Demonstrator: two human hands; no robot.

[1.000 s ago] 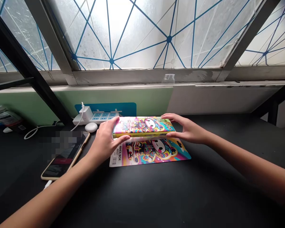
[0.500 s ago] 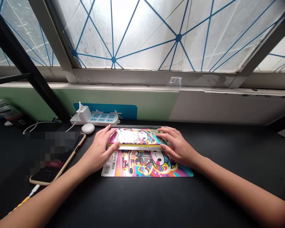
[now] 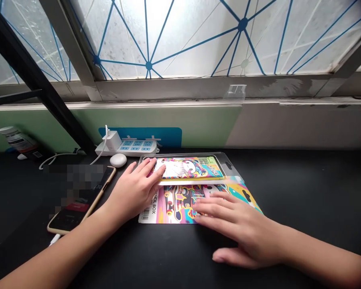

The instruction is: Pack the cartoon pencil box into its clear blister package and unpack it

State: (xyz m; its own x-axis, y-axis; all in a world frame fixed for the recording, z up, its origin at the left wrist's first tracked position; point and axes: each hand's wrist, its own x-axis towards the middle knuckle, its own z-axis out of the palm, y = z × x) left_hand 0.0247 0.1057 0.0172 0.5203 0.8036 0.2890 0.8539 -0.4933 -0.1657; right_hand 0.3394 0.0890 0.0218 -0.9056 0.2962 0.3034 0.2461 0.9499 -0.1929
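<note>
A brightly printed pencil box (image 3: 192, 167) lies in a clear plastic tray (image 3: 227, 162) at the middle of the black desk. In front of it and partly beneath the tray is a colourful backing card (image 3: 180, 204), printed with "PENCIL BOX" letters and a barcode. My left hand (image 3: 140, 184) rests on the left end of the pencil box, its fingers stretched out flat. Over the card's right part is my right hand (image 3: 240, 226), fingers extended and thumb apart, holding nothing. Whether its fingertips touch the card I cannot tell.
On the left lies a phone (image 3: 84, 200) with a cable plugged in. Behind it are a small white rounded case (image 3: 118, 160), a white power strip (image 3: 138, 147) with a charger, and a bottle (image 3: 21, 140). A black slanted post (image 3: 48, 88) stands at the left.
My right hand has left the pencil box's right end and moved nearer, over the card. My left hand stays at the left end, fingers now flatter on top. The view has shifted slightly.
</note>
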